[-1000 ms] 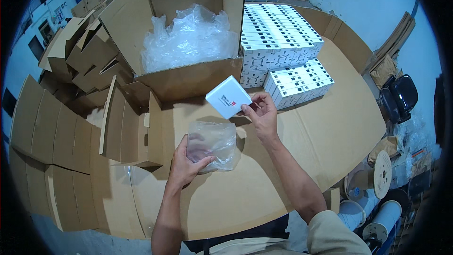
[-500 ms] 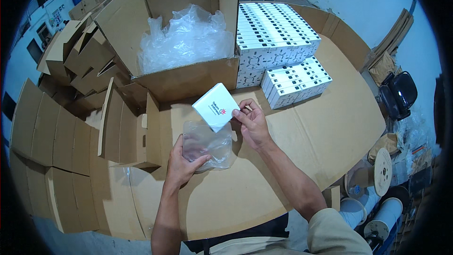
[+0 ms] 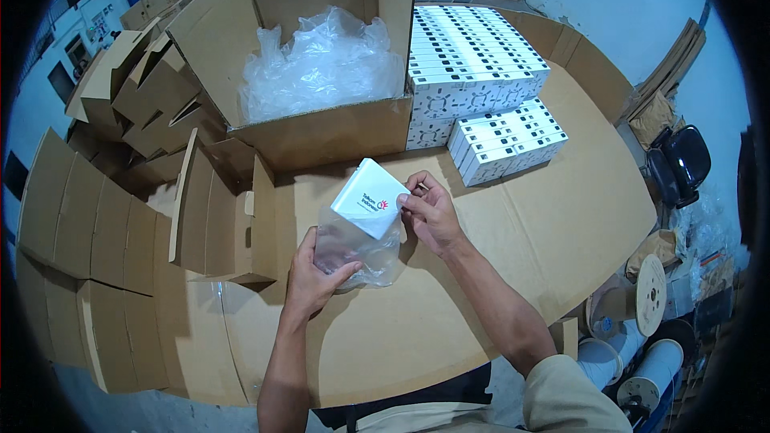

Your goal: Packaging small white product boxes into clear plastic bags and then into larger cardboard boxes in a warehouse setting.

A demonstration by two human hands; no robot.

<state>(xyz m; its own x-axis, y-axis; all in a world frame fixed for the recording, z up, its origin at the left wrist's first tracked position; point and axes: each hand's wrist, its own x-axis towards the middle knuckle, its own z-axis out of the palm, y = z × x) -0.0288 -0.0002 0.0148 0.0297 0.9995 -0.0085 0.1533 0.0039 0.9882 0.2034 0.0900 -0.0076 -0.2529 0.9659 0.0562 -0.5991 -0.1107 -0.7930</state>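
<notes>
My left hand point(image 3: 321, 277) is closed on a clear plastic bag point(image 3: 365, 261), with the thumb lying across its front. Pinched at its right corner by my right hand point(image 3: 433, 212) is a flat white box point(image 3: 370, 199) with a small red mark and dark print. The box is tilted, and its lower corner reaches into the mouth of the bag. Film covers part of the box's lower left edge. How far the box sits inside the bag I cannot tell exactly.
Ahead stands a big cardboard carton point(image 3: 337, 132) holding crumpled clear bags point(image 3: 321, 64). Right of it are stacked white patterned boxes point(image 3: 473, 56) and a lower row point(image 3: 509, 140). An open cardboard tray point(image 3: 228, 224) stands left. Cable spools point(image 3: 650, 293) lie beyond the cardboard-covered table point(image 3: 561, 256).
The white box has moved down, its lower corner passing from above the bag into the bag's mouth. Both hands keep their holds. The whole view has shifted slightly.
</notes>
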